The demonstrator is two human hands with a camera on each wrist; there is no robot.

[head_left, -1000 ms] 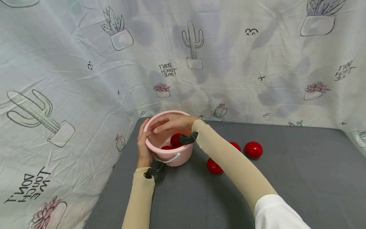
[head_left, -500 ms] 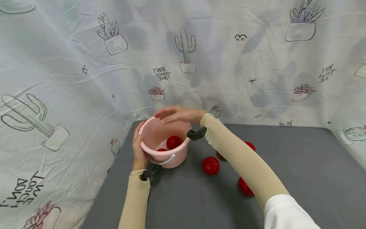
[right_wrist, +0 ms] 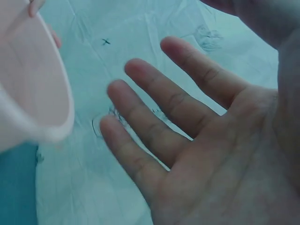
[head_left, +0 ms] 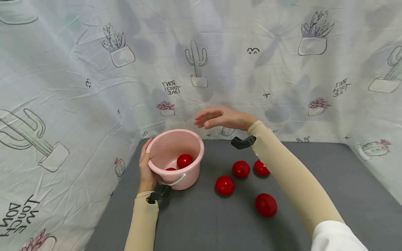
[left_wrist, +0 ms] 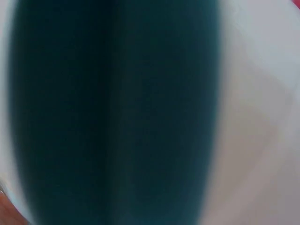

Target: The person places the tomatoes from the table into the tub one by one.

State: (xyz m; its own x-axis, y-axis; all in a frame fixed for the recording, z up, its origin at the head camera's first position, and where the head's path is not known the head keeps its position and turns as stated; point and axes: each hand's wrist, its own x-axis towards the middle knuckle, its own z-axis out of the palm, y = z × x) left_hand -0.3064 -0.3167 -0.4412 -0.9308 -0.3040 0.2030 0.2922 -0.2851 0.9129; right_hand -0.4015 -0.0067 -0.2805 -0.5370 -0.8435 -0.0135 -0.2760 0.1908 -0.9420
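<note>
A pink bucket [head_left: 190,178] with a white handle stands tilted towards me at the table's far left. My left hand [head_left: 146,172] grips its left side, thumb over the rim and fingers outside. Inside lie two visible red balls [head_left: 184,161], one mostly hidden by the front wall. Up and to the right of the bucket, my right hand [head_left: 228,119] hangs in the air holding nothing. Its spread fingers [right_wrist: 176,101] and bare palm show in the right wrist view, apart from the rim. A dark blurred shape fills most of the left wrist view.
Several more red balls [head_left: 225,185] lie loose on the grey table [head_left: 194,223], right of the bucket and below my right forearm. A white cloth [head_left: 232,55] printed with cacti hangs behind the table and along its left side.
My right hand has come up out of the bucket and moved right, away from it, holding nothing. The left hand keeps its grip. The head view has shifted, uncovering more balls.
</note>
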